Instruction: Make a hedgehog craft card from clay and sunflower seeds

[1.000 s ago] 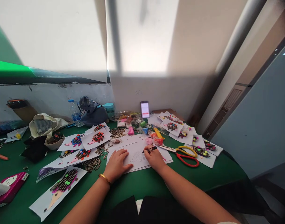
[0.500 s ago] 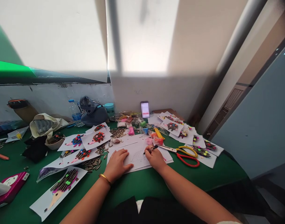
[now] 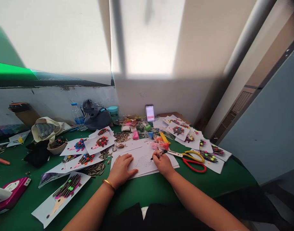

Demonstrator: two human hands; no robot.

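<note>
White paper (image 3: 134,157) lies on the green table, bearing a pencil-thin outline of a hedgehog (image 3: 143,161). My left hand (image 3: 121,168) rests flat on the paper's left part, its fingers spread and holding nothing. In my right hand (image 3: 163,163) is a black pen (image 3: 162,153), gripped between the fingers, its tip at the right side of the drawing. Red and yellow scissors (image 3: 191,158) lie just right of that hand, partly over the paper. Striped seeds (image 3: 96,169) are heaped left of the paper.
Finished hedgehog cards (image 3: 100,143) lie at the left, and more cards (image 3: 178,131) at the right. Clay packets (image 3: 135,134) sit behind the paper. A phone (image 3: 150,113) stands at the back, with a bottle (image 3: 78,117) and blue bag (image 3: 96,117) further left. A pink case (image 3: 14,192) is front left.
My right hand has shifted slightly right with the pen, whose tip has moved off the hedgehog's back to the right. My left hand stays where it was on the paper.
</note>
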